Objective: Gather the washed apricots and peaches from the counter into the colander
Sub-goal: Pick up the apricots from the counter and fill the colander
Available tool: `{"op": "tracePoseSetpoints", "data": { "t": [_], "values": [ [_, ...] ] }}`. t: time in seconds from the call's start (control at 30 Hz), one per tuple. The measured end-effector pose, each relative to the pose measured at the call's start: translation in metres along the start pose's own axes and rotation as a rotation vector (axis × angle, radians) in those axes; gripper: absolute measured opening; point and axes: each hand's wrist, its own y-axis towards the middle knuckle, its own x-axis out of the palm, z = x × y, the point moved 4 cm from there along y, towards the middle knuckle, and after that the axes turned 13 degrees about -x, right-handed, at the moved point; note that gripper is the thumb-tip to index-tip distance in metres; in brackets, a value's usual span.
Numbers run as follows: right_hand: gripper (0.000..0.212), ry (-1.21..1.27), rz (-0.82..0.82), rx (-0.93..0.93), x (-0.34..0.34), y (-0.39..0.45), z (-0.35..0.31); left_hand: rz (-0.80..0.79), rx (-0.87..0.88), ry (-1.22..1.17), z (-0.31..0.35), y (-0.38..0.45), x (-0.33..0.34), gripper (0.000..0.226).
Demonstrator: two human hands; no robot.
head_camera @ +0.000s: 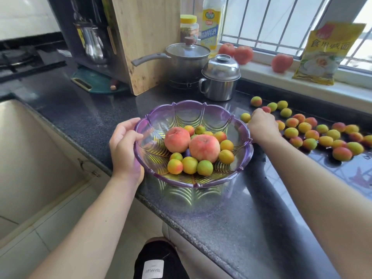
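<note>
The purple colander [237, 119], already holding two peaches and several apricots, was steadied at its rim by the gripping left hand [124, 146] while the right hand [260, 123], its grasp hidden, reached apricots [312, 134] on the desk [231, 208] just beside the colander.

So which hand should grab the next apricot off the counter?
The right hand. It is already over by the loose apricots spread on the counter to the colander's right. The left hand grips the colander rim on the far side from them, steadying it.
</note>
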Motion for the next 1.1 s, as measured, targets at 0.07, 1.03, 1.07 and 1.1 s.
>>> {"op": "tracePoseSetpoints", "data": {
  "t": [0.07,1.03,1.07,1.1],
  "values": [
    [0.026,0.013,0.029,-0.003,-0.002,-0.001,0.003,-0.001,-0.005,-0.014,-0.001,0.001,-0.001,0.040],
    [0.026,-0.164,-0.421,-0.599,-0.053,-0.131,-0.106,-0.010,-0.002,-0.026,-0.002,0.000,0.000,0.034],
    [0.024,-0.193,-0.434,-0.596,-0.051,-0.131,-0.107,-0.008,-0.003,-0.022,-0.002,0.000,0.000,0.035],
    [0.023,-0.223,-0.440,-0.597,-0.050,-0.131,-0.109,-0.007,-0.004,-0.018,-0.003,0.000,0.000,0.035]
  ]
}}
